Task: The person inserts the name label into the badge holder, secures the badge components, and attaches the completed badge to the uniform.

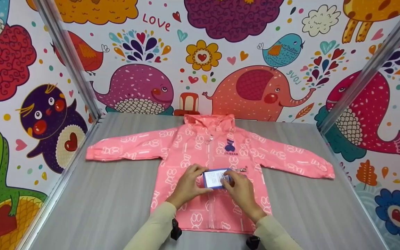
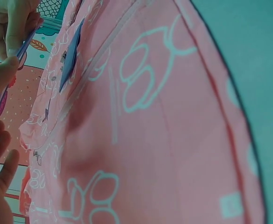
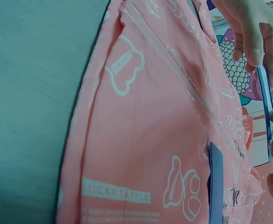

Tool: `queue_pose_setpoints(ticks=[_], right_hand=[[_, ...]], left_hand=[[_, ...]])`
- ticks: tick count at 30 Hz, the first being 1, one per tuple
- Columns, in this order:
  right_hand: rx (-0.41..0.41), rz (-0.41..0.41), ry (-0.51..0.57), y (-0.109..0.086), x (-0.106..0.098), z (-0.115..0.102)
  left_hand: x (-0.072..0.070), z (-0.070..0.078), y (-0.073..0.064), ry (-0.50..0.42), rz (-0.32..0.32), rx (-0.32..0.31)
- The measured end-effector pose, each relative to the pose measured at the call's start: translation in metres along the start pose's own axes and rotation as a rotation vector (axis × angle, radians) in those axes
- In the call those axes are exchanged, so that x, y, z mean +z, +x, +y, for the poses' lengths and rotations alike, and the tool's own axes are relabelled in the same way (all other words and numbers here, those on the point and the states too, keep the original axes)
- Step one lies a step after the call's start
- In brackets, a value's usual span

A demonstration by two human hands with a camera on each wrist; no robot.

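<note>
A pink hooded child's jacket [image 1: 182, 180] with white outline prints lies spread flat, front up, sleeves out to both sides. Above its lower front, both hands hold a blue-edged hang tag [image 1: 212, 179] with white printed paper and a code on it. My left hand [image 1: 188, 185] pinches the tag's left edge between thumb and fingers. At the other edge, my right hand [image 1: 241, 189] grips it, thumb over the printed face. A second flat blue piece [image 3: 216, 182] stands up from the jacket below the hands in both wrist views; the head view hides it.
The jacket lies on a grey wood-grain table [image 1: 116, 194]. Cartoon-printed panels [image 1: 200, 86] rise at the back and both sides, joined by metal posts [image 1: 71, 62]. A zip pull [image 1: 243, 170] shows just right of the tag.
</note>
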State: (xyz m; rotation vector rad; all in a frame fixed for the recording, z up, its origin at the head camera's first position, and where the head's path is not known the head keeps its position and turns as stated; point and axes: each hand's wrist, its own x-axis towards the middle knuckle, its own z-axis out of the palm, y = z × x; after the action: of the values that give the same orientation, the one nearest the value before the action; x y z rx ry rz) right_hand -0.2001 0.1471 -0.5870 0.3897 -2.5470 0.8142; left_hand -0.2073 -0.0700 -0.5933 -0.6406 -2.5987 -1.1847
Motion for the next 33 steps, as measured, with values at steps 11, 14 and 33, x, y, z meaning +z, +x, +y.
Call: queue_pose_setpoints(ticks=[11, 14, 33], right_hand=[[-0.011, 0.032, 0.026, 0.000, -0.002, 0.002], [-0.004, 0.041, 0.032, 0.003, -0.006, 0.004], [0.055, -0.048, 0.078, 0.019, -0.033, 0.037]], left_hand=[[-0.002, 0.001, -0.002, -0.008, 0.009, -0.001], [-0.002, 0.000, -0.002, 0.001, 0.004, -0.010], [-0.014, -0.009, -0.006, 0.000, 0.009, -0.027]])
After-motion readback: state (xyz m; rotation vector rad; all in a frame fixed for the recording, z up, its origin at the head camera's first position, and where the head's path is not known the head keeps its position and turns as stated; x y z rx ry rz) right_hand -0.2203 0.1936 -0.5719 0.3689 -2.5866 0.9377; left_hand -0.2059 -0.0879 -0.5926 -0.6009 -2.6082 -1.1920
